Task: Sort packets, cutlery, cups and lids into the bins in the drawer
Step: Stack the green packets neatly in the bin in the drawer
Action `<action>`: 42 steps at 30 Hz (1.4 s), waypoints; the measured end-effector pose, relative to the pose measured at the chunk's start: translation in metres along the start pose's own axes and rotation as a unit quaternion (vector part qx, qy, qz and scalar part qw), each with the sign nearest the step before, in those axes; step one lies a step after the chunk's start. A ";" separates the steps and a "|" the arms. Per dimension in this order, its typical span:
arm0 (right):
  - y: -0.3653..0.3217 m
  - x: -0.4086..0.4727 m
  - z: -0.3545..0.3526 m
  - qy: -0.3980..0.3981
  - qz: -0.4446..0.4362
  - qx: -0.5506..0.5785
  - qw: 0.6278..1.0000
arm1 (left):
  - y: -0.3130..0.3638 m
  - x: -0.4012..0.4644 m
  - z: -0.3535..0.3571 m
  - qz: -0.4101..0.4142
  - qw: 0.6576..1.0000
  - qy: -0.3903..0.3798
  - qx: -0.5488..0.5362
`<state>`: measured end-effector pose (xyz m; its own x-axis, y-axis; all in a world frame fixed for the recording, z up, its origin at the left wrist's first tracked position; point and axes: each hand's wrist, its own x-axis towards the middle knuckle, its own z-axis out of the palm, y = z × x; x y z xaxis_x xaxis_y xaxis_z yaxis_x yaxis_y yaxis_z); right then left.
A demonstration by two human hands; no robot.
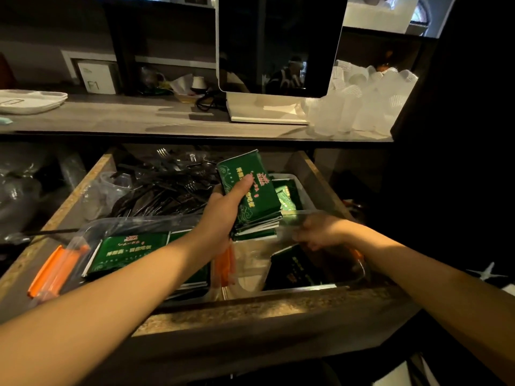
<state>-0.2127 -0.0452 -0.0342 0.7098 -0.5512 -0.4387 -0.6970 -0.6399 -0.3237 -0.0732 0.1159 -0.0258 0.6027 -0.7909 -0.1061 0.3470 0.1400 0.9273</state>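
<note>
- Lying at 9 o'clock on the counter (pixel 139 118): a white tray (pixel 30 100).
- Lying at 8 o'clock in the open drawer (pixel 250 305): an orange-edged clear bag (pixel 55 270), with a green packet (pixel 131 250) showing just beside it at 7 o'clock.
- Piling up at 11 o'clock in the back of the drawer: black forks and knives (pixel 164 188), beside a clear cup (pixel 111 188) lying on its side.
- Reaching in from 7 o'clock toward the centre: left hand (pixel 223 215), gripping a stack of green packets (pixel 250 196), thumb pressing across the top packet, stack tilting up above the drawer.
- Standing at 12 o'clock on the counter: a dark screen (pixel 278 43) on a white base.
- Sitting at 2 o'clock from the stack: a clear bin (pixel 303 196) with more green packets inside.
- Reaching in from 4 o'clock: right hand (pixel 320 231), fingers curling at the rim of a near clear bin (pixel 359 274); whether gripping the rim or only resting on it, cannot tell.
- Lying in that near bin at 5 o'clock: a dark packet (pixel 295 267).
- Crowding at 2 o'clock on the counter: white cups (pixel 359 104).
</note>
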 end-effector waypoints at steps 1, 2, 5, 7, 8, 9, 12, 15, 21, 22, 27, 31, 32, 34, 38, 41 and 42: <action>-0.002 -0.002 0.003 -0.038 -0.003 -0.052 0.998 | -0.001 0.002 -0.001 -0.003 1.000 0.015 0.003; -0.002 0.000 0.007 -0.059 -0.005 -0.091 0.994 | -0.002 0.004 -0.002 -0.005 1.000 0.023 0.005; -0.002 0.005 0.017 -0.089 -0.007 -0.155 0.984 | -0.005 0.008 -0.005 -0.007 0.999 0.034 0.008; -0.002 0.003 0.023 -0.094 -0.021 -0.171 0.981 | -0.006 0.009 -0.006 -0.007 0.999 0.035 0.010; -0.001 0.003 0.025 -0.084 -0.033 -0.164 0.982 | -0.006 0.010 -0.006 -0.008 0.999 0.034 0.011; -0.001 0.002 0.027 -0.068 -0.052 -0.147 0.985 | -0.007 0.011 -0.007 -0.008 0.999 0.030 0.013; 0.002 0.002 0.023 -0.035 -0.085 -0.084 0.992 | -0.009 0.012 -0.007 -0.003 0.999 0.023 0.026; 0.002 0.005 0.017 0.010 -0.085 -0.045 0.995 | -0.010 0.013 -0.008 0.007 0.999 0.022 0.043; 0.002 -0.001 0.000 0.165 -0.092 0.135 0.973 | -0.009 0.011 -0.007 0.004 0.999 0.024 0.041; 0.002 -0.003 -0.004 0.198 -0.089 0.215 0.952 | -0.008 0.010 -0.007 0.001 0.999 0.026 0.042; -0.012 -0.031 -0.028 0.320 -0.144 0.547 0.760 | -0.006 0.007 -0.004 -0.006 0.999 0.030 0.044; -0.032 -0.049 -0.037 0.245 -0.223 0.635 0.698 | -0.006 0.007 -0.002 0.001 0.998 0.022 0.051; -0.036 -0.049 -0.038 0.232 -0.229 0.638 0.697 | -0.009 0.012 -0.004 -0.003 0.999 0.018 0.048; -0.046 -0.046 -0.039 0.235 -0.218 0.624 0.712 | -0.021 0.025 -0.013 -0.023 0.999 0.010 0.039; -0.064 -0.030 -0.028 0.281 -0.169 0.512 0.793 | 0.001 -0.002 -0.001 -0.036 0.997 -0.032 0.052; -0.073 -0.025 -0.013 0.289 -0.148 0.507 0.799 | 0.003 -0.008 0.002 -0.041 0.995 -0.073 0.057; -0.075 -0.023 -0.008 0.294 -0.145 0.508 0.797 | 0.003 -0.010 0.003 -0.037 0.994 -0.086 0.058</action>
<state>-0.1758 0.0111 0.0064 0.5734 -0.8055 0.1498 -0.0065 -0.1873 -0.9823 -0.0806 0.1224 -0.0208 0.4430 -0.8881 -0.1225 0.2956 0.0157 0.9552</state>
